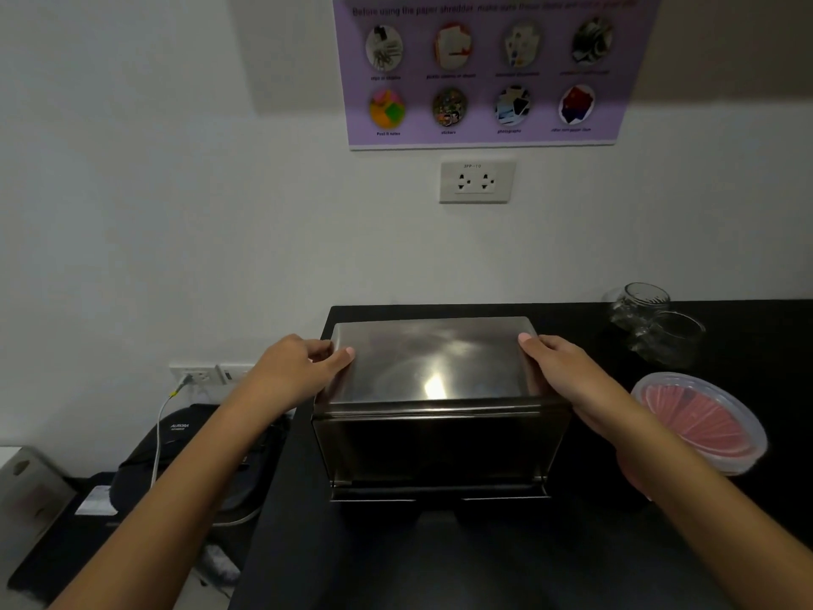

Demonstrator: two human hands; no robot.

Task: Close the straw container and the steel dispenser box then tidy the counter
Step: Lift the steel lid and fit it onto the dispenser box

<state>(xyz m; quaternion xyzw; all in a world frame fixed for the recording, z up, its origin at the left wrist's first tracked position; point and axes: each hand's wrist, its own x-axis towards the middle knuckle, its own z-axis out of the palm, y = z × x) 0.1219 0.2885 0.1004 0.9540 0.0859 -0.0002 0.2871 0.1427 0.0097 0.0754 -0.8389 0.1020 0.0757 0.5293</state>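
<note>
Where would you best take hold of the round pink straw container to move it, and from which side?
Take the straw container by its clear rim, from above on its near right side: it is wide, round and tilted, and the right hand and steel dispenser box crowd its left.

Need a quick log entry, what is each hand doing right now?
Left hand: closed on the left edge of the steel dispenser box lid.
Right hand: closed on the lid's right edge.

Dim, soft-focus wide-angle view; glare patch on the steel lid (433, 385), edges bowed.
</note>
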